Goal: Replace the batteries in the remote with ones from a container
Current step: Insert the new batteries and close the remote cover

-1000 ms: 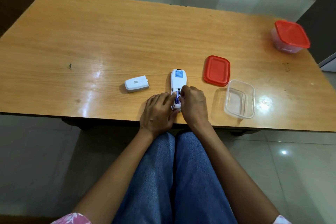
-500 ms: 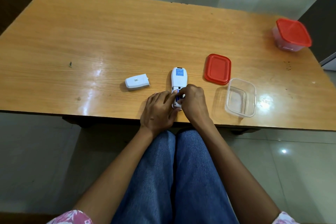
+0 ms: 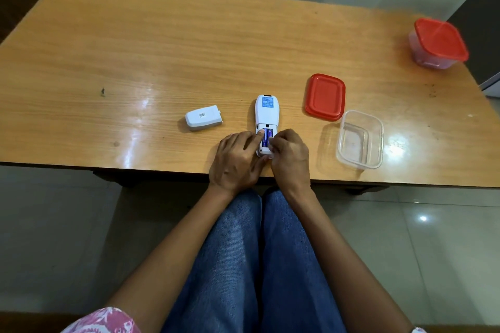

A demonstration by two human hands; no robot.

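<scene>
A white remote (image 3: 265, 111) lies face down near the table's front edge, its battery bay uncovered. Blue batteries (image 3: 267, 137) sit in the bay. My left hand (image 3: 238, 161) rests on the remote's left side, with its index finger pressing on the left battery. My right hand (image 3: 289, 157) grips the remote's lower right end, fingertips on the right battery. The white battery cover (image 3: 203, 117) lies to the left of the remote. A clear open container (image 3: 361, 139) with nothing visible inside stands to the right, its red lid (image 3: 325, 96) beside it.
A second clear container with a red lid on (image 3: 437, 44) stands at the far right back corner of the wooden table (image 3: 135, 48). My knees in blue jeans are below the table's front edge. A tiled floor surrounds the table.
My left index finger has moved up onto the left battery. My right hand's fingers have shifted a little, so more of the blue batteries shows. The remote has stayed in place.
</scene>
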